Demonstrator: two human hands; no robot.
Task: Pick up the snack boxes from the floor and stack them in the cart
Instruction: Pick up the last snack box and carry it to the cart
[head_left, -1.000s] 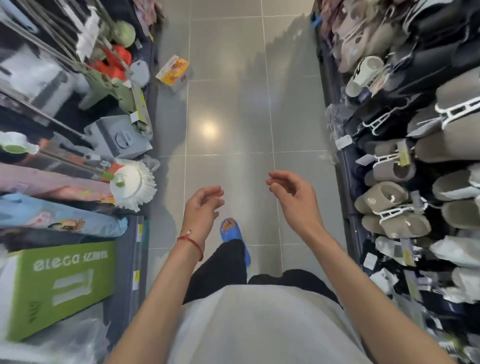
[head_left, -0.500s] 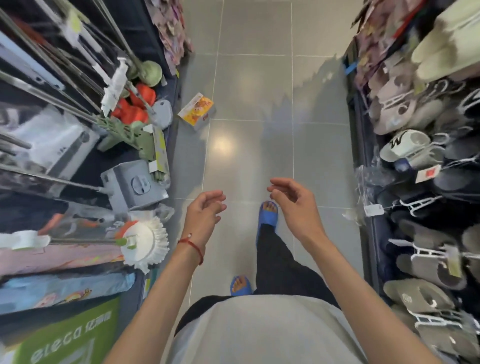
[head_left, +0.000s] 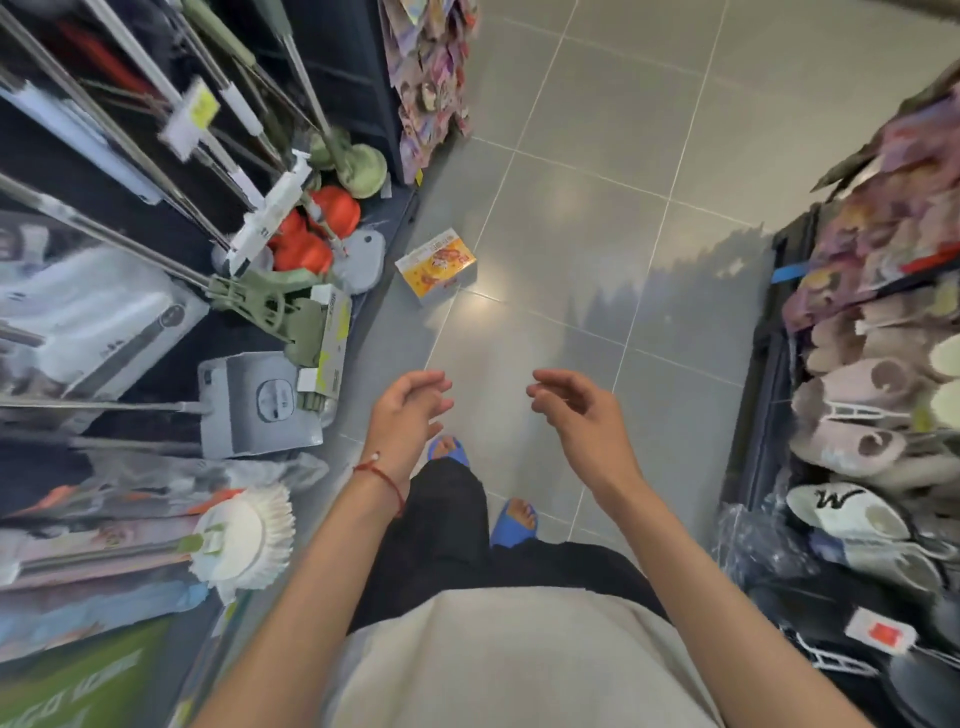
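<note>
Space lay between the left hand (head_left: 409, 415) and the right hand (head_left: 579, 418), both held out empty with fingers loosely curled. A yellow snack box (head_left: 435, 266) sat on the grey tiled floor (head_left: 571, 208), ahead of the left hand and well apart from it, beside the mop shelf (head_left: 291, 270). Slippers (head_left: 857, 415) hung to the right of the right hand.

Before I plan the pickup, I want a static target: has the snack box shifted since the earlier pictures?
No. The snack box still lies at the same floor seam beside the grey mop head; only the camera has come closer.
</note>
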